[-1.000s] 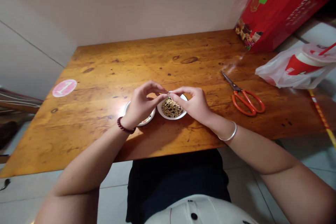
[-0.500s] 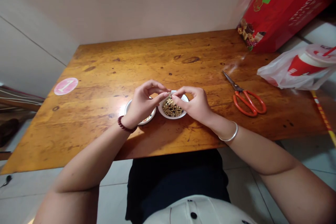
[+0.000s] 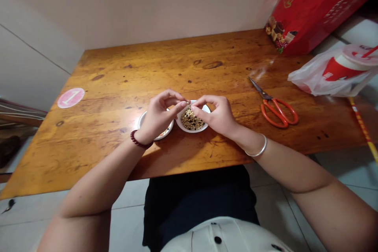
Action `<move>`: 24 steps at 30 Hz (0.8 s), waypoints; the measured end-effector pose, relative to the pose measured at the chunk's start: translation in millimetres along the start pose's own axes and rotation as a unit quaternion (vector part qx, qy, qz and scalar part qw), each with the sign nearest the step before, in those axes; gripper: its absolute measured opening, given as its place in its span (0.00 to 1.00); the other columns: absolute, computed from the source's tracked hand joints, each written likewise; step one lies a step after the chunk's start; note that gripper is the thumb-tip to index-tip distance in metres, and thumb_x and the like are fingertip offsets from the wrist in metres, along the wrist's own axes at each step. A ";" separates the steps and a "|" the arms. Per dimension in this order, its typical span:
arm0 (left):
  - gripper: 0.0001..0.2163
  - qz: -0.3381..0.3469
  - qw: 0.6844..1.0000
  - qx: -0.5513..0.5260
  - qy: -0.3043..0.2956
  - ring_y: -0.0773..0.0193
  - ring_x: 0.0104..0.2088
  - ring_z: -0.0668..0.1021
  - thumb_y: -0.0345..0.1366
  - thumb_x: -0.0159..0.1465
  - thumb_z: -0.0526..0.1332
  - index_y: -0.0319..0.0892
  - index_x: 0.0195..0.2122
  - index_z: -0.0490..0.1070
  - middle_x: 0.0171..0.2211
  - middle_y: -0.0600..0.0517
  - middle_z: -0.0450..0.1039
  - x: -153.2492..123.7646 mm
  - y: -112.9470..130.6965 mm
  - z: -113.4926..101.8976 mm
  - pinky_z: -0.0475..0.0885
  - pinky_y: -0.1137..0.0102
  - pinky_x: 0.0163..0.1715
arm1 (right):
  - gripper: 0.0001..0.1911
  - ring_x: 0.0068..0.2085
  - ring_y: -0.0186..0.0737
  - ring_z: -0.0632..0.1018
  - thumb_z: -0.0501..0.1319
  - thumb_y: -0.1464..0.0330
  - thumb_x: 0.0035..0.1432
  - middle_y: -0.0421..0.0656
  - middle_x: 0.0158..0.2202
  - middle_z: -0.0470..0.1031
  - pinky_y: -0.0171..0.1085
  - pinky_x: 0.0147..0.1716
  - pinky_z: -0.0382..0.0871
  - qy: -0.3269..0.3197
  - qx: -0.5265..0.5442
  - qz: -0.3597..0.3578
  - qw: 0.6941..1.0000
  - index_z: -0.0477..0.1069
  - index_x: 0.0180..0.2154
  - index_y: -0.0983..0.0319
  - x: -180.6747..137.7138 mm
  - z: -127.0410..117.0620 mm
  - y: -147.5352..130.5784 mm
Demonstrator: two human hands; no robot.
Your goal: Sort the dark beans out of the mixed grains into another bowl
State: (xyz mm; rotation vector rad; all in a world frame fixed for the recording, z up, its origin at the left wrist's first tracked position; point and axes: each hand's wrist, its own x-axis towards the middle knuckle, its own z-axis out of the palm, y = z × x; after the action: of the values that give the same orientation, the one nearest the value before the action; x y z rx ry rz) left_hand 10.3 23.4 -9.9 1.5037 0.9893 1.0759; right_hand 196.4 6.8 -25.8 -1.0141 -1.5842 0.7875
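Observation:
My left hand (image 3: pixel 161 115) is closed in a pinch, thumb against forefinger, with a small tan bead-like piece at the tips. Facing it, my right hand (image 3: pixel 217 115) also pinches; whatever its fingertips hold is too small to make out. Both sets of fingertips nearly meet over the far side of a white bowl (image 3: pixel 178 126) of small round tan and dark beads (image 3: pixel 192 120). Partly covered by my left hand, a second white bowl (image 3: pixel 141 121) stands beside it, with small coloured pieces inside. A dark red bead bracelet circles my left wrist, a silver bangle my right.
Orange-handled scissors (image 3: pixel 274 106) lie on the wooden table (image 3: pixel 118 82), right of the bowls. Farther right are a red cup in a plastic bag (image 3: pixel 313 76) and a large red box (image 3: pixel 313 19). A round pink sticker marked 1 (image 3: pixel 71 97) is at the left.
The camera view has shifted slightly. Both hands keep pinching above the bowl, with only a small movement at the fingertips.

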 end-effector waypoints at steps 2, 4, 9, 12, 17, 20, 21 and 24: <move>0.14 -0.005 1.000 -0.001 0.002 0.67 0.33 0.80 0.43 0.57 0.71 0.41 0.35 0.70 0.33 0.49 0.77 -0.2 0.6 0.1 0.72 0.79 0.21 | 0.04 0.30 0.36 0.80 0.66 0.67 0.53 0.39 0.28 0.82 0.35 0.34 0.73 0.000 0.000 0.000 1.000 0.78 0.28 0.60 0.3 0.0 -0.8; 0.15 -0.007 1.000 -0.001 0.002 0.67 0.33 0.80 0.44 0.57 0.71 0.41 0.35 0.70 0.33 0.49 0.77 -0.3 0.8 0.2 0.72 0.79 0.21 | 0.04 0.31 0.36 0.80 0.66 0.68 0.53 0.40 0.28 0.82 0.35 0.35 0.73 -0.001 0.002 -0.002 1.000 0.78 0.28 0.60 0.7 0.2 -1.4; 0.14 -0.002 1.000 0.010 0.000 0.68 0.31 0.79 0.44 0.58 0.71 0.42 0.35 0.70 0.31 0.50 0.77 -0.5 -0.7 0.9 0.71 0.79 0.20 | 0.04 0.30 0.36 0.80 0.66 0.68 0.53 0.40 0.28 0.82 0.35 0.35 0.73 -0.003 0.004 0.001 1.000 0.78 0.28 0.60 1.7 1.2 -0.5; 0.15 -0.001 1.000 0.021 -0.003 0.68 0.31 0.79 0.45 0.58 0.70 0.42 0.36 0.71 0.32 0.50 0.77 -0.1 -1.0 0.9 0.72 0.78 0.21 | 0.04 0.31 0.36 0.80 0.67 0.67 0.53 0.40 0.28 0.82 0.36 0.35 0.73 -0.003 0.000 0.008 1.000 0.78 0.28 0.60 1.7 1.1 0.4; 0.13 0.026 0.998 0.052 -0.009 0.66 0.36 0.80 0.43 0.59 0.70 0.41 0.37 0.72 0.35 0.49 0.78 0.7 1.0 -1.4 0.75 0.76 0.29 | 0.04 0.32 0.37 0.81 0.67 0.67 0.54 0.41 0.30 0.82 0.36 0.36 0.73 -0.012 -0.002 0.016 1.000 0.79 0.29 0.61 1.1 1.6 1.4; 0.11 0.028 0.997 0.070 -0.019 0.66 0.37 0.80 0.42 0.60 0.69 0.41 0.38 0.73 0.36 0.48 0.79 1.1 2.7 -4.3 0.76 0.74 0.35 | 0.04 0.33 0.37 0.81 0.66 0.67 0.55 0.41 0.31 0.83 0.36 0.37 0.74 -0.018 0.005 0.016 1.000 0.80 0.31 0.61 1.0 3.1 2.5; 0.11 0.026 0.996 0.080 -0.025 0.66 0.37 0.80 0.43 0.60 0.68 0.41 0.37 0.74 0.36 0.48 0.79 1.2 3.4 -5.3 0.76 0.73 0.36 | 0.05 0.33 0.37 0.81 0.67 0.66 0.55 0.42 0.32 0.83 0.36 0.37 0.74 -0.019 0.004 0.015 1.000 0.80 0.31 0.60 1.0 3.6 3.0; 0.11 0.017 0.992 0.111 -0.049 0.65 0.37 0.80 0.44 0.61 0.68 0.41 0.36 0.75 0.35 0.48 0.79 0.8 5.8 -7.9 0.75 0.72 0.36 | 0.06 0.33 0.38 0.82 0.68 0.65 0.55 0.42 0.33 0.84 0.37 0.37 0.75 -0.018 0.002 0.012 1.000 0.80 0.31 0.60 1.2 4.5 5.3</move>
State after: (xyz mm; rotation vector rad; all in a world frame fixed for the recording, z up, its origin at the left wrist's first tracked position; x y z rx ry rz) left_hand 3.4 25.3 -3.3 1.7413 1.0439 0.9288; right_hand 193.1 10.2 -30.9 -1.0236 -1.6041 0.8291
